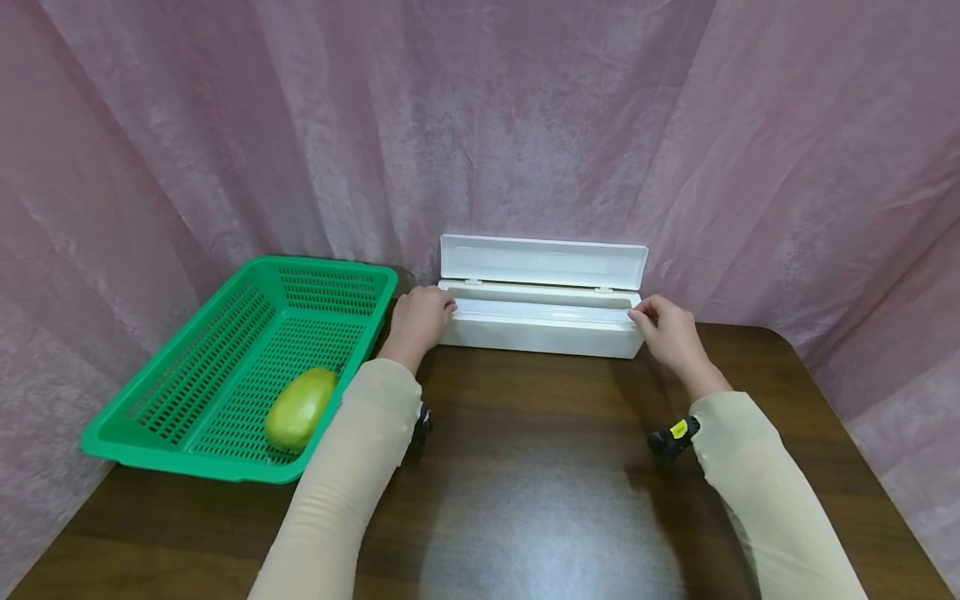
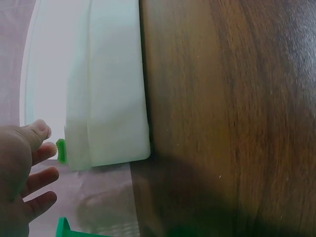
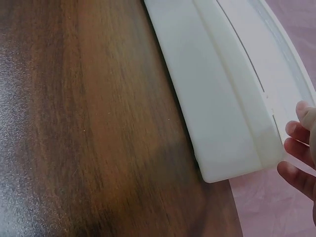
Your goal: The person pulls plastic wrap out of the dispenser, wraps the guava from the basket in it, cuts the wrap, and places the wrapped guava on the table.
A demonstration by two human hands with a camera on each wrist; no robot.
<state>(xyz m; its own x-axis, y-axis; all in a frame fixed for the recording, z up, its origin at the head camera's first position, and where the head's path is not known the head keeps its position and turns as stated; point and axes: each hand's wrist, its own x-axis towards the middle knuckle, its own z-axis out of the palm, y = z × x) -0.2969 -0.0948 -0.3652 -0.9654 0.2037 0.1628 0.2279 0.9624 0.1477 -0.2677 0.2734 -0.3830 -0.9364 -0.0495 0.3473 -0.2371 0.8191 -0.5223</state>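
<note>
A long white wrap dispenser box point(image 1: 542, 335) stands at the table's back edge with its lid point(image 1: 543, 260) raised. A pale strip of clear plastic wrap point(image 1: 542, 312) spans the box opening between the hands. At the left end, my left hand point(image 1: 422, 318) pinches the wrap's corner between thumb and index finger. My right hand point(image 1: 670, 333) pinches the opposite corner beside the box's right end. In the wrist views the other fingers are spread, and the film itself hardly shows. A small green piece point(image 2: 61, 151) sits at the box end by my left fingertips.
On the left stands a green slotted plastic basket point(image 1: 172, 468) holding a yellow-green oval fruit point(image 1: 302, 408). The left forearm passes close over its right rim. Brown wooden table point(image 1: 540, 467) lies before the box, and a pink curtain point(image 1: 525, 125) hangs right behind it.
</note>
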